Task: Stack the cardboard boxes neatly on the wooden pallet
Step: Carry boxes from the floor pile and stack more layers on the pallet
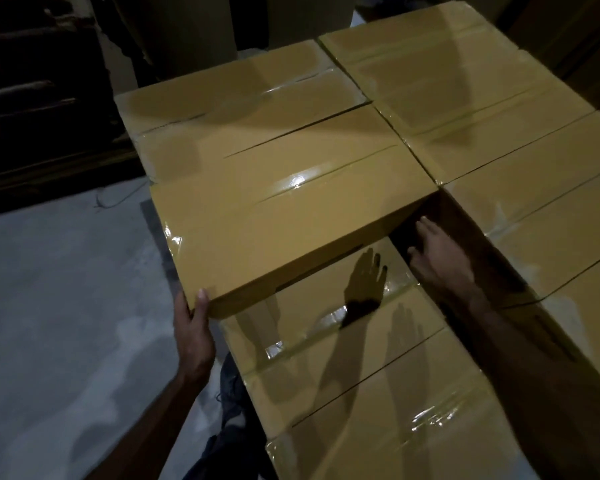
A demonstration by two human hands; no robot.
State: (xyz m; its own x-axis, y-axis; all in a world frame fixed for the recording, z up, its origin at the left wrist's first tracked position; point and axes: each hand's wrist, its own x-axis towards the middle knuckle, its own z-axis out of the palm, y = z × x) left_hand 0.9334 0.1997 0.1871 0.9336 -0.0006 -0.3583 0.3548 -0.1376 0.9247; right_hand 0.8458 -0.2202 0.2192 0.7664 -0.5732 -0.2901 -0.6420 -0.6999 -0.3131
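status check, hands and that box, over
Left hand grips near corner of top cardboard box. Right hand flat against its side. Box nearly seated, nothing blocking.

The right hand's (437, 261) fingertips vanish behind the raised box (284, 216). Beneath the fingers, the pallet stays hidden under boxes.

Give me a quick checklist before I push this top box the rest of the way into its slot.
1. Left hand grips the near left corner of the raised tan taped cardboard box: ok.
2. Right hand sits in the gap beside the box, fingers straight against its right side; pinch risk: not ok.
3. Box flush with the tan cardboard box behind it: ok.
4. Lower taped box beneath supports it: ok.
5. Wooden pallet condition: cannot tell, hidden.
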